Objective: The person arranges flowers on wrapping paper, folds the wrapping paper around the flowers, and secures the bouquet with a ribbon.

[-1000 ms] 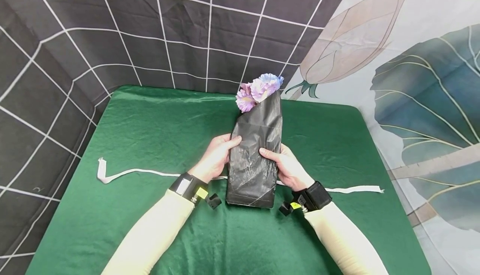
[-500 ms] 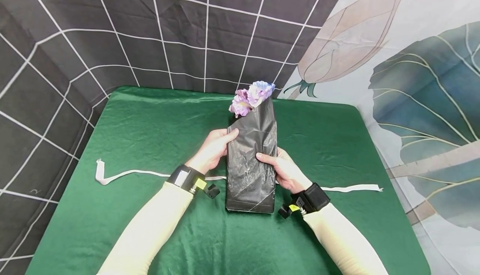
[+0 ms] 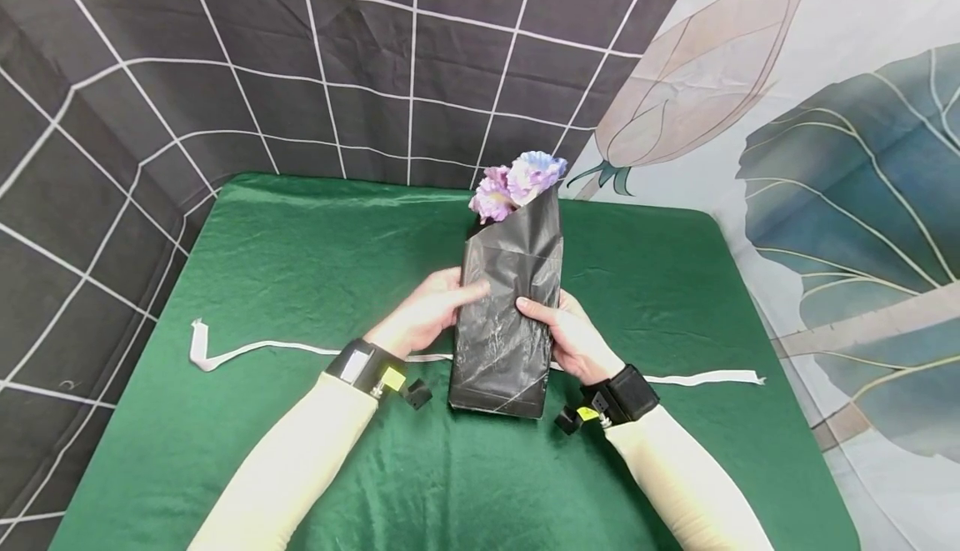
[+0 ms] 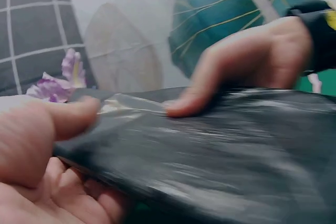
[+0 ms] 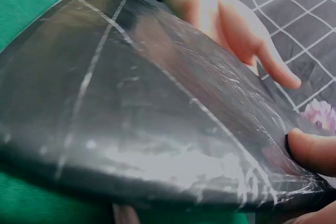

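The right hand (image 3: 576, 336) clamps one black wrapper (image 3: 501, 351) with two ruffled lilac flowers (image 3: 536, 174), and the left hand (image 3: 426, 315), blurred, seems to grip it also, above one white ribbon (image 3: 708, 379).

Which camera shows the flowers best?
The head view: both blooms of the flowers show above the black wrapper. The left wrist view catches only some purple petals; the right wrist view, a pinkish bit cut off by its right edge.
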`<state>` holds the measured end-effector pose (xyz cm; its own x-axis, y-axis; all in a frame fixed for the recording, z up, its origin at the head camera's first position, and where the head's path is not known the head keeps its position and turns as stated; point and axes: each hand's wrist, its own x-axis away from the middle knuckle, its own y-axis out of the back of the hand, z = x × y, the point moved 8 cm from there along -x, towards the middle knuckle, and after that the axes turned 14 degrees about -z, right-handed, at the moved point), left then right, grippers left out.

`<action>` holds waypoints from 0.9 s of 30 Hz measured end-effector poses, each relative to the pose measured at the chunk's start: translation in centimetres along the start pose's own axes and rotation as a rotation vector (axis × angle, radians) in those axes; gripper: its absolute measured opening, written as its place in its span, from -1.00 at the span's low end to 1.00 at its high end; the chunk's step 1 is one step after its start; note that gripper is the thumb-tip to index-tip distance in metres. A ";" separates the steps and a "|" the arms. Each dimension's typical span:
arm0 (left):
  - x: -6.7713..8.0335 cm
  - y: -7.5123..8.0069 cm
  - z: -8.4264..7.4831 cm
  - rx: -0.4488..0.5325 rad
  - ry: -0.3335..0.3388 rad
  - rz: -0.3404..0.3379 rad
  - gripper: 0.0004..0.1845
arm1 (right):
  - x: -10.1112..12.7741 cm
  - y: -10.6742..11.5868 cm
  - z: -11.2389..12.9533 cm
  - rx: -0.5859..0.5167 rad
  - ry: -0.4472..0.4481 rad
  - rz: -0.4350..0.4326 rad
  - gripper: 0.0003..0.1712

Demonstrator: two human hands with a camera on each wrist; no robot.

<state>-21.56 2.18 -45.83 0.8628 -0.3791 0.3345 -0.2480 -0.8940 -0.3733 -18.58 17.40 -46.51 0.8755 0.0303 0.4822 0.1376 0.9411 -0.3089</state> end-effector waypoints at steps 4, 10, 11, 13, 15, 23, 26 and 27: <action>1.9 -1.0 2.1 -0.015 0.053 0.113 -0.63 | -0.4 0.5 1.0 -0.007 0.043 -0.063 -0.74; 3.8 -1.2 4.0 0.020 0.068 0.159 -0.62 | -0.7 0.9 2.0 -0.001 0.079 -0.097 -0.67; 4.0 -1.2 4.3 0.023 0.076 0.158 -0.63 | -0.7 0.9 2.1 0.000 0.083 -0.102 -0.67; 4.5 -1.1 4.9 0.023 0.090 0.152 -0.63 | -0.8 1.1 2.3 -0.012 0.092 -0.114 -0.68; 5.0 -1.1 5.5 0.036 0.102 0.151 -0.62 | -0.9 1.3 2.6 -0.031 0.102 -0.124 -0.69; 5.9 -0.8 6.7 0.083 0.136 0.189 -0.55 | -1.2 1.4 2.7 -0.051 0.094 -0.102 -0.72; 5.5 0.0 6.4 0.008 0.116 0.167 -0.52 | -1.1 1.2 2.2 -0.057 0.066 -0.088 -0.73; 5.3 0.4 6.2 -0.018 0.107 0.143 -0.49 | -1.0 1.1 1.9 -0.057 0.051 -0.081 -0.73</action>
<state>-14.40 1.29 -49.62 0.7667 -0.5252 0.3693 -0.3739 -0.8328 -0.4082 -20.19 19.10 -45.77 0.8829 -0.0635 0.4652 0.2334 0.9191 -0.3174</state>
